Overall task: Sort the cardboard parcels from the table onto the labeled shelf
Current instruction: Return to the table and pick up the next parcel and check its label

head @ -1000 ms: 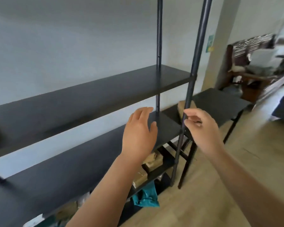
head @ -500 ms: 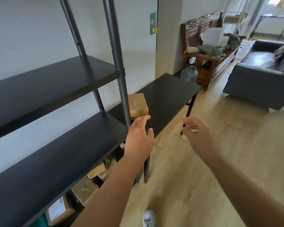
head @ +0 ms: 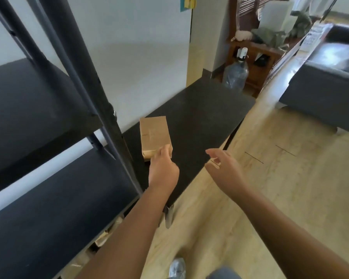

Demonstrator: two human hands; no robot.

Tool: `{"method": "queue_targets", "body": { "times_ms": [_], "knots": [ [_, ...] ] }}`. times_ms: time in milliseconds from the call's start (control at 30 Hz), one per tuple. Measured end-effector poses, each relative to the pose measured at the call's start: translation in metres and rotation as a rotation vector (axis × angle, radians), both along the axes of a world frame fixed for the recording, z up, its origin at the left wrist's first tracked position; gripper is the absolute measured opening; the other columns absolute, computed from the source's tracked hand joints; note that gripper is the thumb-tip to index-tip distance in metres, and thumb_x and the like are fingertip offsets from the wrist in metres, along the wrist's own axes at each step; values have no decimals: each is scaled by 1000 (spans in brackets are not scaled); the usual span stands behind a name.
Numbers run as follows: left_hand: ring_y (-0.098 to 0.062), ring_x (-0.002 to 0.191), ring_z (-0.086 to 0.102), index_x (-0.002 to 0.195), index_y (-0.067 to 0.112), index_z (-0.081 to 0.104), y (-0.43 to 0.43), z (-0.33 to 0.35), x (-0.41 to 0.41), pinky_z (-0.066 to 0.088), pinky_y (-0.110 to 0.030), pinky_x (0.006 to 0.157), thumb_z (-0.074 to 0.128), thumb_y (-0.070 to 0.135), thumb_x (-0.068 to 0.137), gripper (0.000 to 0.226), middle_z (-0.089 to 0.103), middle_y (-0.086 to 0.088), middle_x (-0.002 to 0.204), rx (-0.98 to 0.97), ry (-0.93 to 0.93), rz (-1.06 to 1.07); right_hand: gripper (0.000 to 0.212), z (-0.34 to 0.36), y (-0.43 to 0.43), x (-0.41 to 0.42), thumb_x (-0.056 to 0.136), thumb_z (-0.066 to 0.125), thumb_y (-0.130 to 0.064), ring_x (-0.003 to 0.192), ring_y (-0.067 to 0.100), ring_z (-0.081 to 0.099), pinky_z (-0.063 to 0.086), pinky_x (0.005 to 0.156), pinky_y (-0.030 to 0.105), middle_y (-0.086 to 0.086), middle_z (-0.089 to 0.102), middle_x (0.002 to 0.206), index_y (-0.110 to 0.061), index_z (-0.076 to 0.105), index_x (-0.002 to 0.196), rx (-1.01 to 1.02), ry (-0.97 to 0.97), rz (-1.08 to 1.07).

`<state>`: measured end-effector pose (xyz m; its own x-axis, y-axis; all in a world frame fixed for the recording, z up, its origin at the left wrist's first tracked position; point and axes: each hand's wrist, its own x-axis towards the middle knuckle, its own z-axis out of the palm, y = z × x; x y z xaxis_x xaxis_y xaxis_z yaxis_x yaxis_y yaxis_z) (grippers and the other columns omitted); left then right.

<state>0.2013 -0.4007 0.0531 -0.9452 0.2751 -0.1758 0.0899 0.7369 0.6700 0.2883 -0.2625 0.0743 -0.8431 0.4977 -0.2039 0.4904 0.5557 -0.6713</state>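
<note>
A brown cardboard parcel (head: 154, 135) lies flat on the black table (head: 201, 115), close to the shelf post. My left hand (head: 163, 169) reaches over the table, and its thumb and fingertips touch the parcel's near end without closing around it. My right hand (head: 223, 168) hovers open with fingers spread over the table's front edge, to the right of the parcel, holding nothing. The black metal shelf (head: 38, 109) fills the left side, with two bare boards in view. More cardboard parcels (head: 109, 235) show on a lower board, mostly hidden.
Dark shelf posts (head: 101, 109) stand between the shelf boards and the table. A large water bottle (head: 235, 76) and a wooden cabinet (head: 256, 57) stand beyond the table's far end. A grey sofa (head: 320, 99) sits at the right on the wooden floor. My shoe (head: 176, 268) is below.
My view has swung right and down from the shelf to the table. Both hands moved forward, and my left hand has reached the parcel's near end.
</note>
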Motion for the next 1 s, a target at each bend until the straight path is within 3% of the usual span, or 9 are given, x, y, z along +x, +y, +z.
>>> {"method": "queue_targets", "body": {
  "times_ms": [100,267,367,467,600,767,867,933,1000],
  "knots": [
    [-24,141,38,154,18,30,10,-15,-26,39,-42,113,49,2,95,64,38,-4,156,-64,-53,70,48,-14,17,-32,98,56,-28,105,9,55,50,91,30,-6,52,142,-28,46,144,18,-64,65],
    [-27,141,37,156,20,21,23,-41,-73,44,-40,104,53,4,94,72,28,-6,160,-167,-146,264,49,-44,44,-97,98,57,-24,118,12,55,48,93,29,-4,54,140,-27,45,145,-65,-130,178],
    [-29,148,25,156,12,20,26,-56,-97,30,-42,118,56,5,93,72,24,-10,162,-281,-130,289,50,-64,56,-134,98,55,-26,118,11,55,46,86,25,-5,52,143,-28,42,147,-34,-203,337],
    [-30,153,16,159,7,10,24,-64,-113,17,-42,124,51,8,97,74,16,-14,166,-383,-216,348,53,-76,71,-164,97,55,-27,131,15,51,47,96,31,-3,48,148,-27,40,149,48,-280,517],
    [-31,134,47,155,8,23,27,-68,-117,39,-45,111,49,9,95,66,47,-16,148,-357,-304,443,56,-92,87,-195,97,55,-28,130,16,52,49,95,31,-2,48,149,-24,38,150,74,-338,676],
    [-28,130,51,157,18,25,42,-73,-103,48,-42,102,52,9,95,67,47,-8,150,-265,-328,574,58,-112,87,-215,96,56,-28,124,19,57,51,86,32,-1,49,149,-23,37,150,65,-410,788],
    [-25,122,57,152,18,37,52,-77,-97,50,-37,94,54,10,97,59,51,-6,145,-164,-321,669,42,-121,84,-218,96,55,-28,98,15,65,52,77,30,-3,64,119,-20,50,136,49,-422,799],
    [-21,110,61,145,18,48,57,-83,-94,54,-32,86,56,14,97,48,58,-5,134,-84,-297,723,29,-123,84,-217,96,55,-28,82,11,62,52,72,29,-6,62,96,-18,56,124,40,-414,776],
    [-13,98,59,139,18,54,60,-86,-91,51,-25,76,59,17,96,43,61,-3,127,-24,-261,742,28,-120,88,-215,97,54,-26,86,13,63,53,75,29,-3,65,102,-19,57,124,43,-399,761]
  ]
}}
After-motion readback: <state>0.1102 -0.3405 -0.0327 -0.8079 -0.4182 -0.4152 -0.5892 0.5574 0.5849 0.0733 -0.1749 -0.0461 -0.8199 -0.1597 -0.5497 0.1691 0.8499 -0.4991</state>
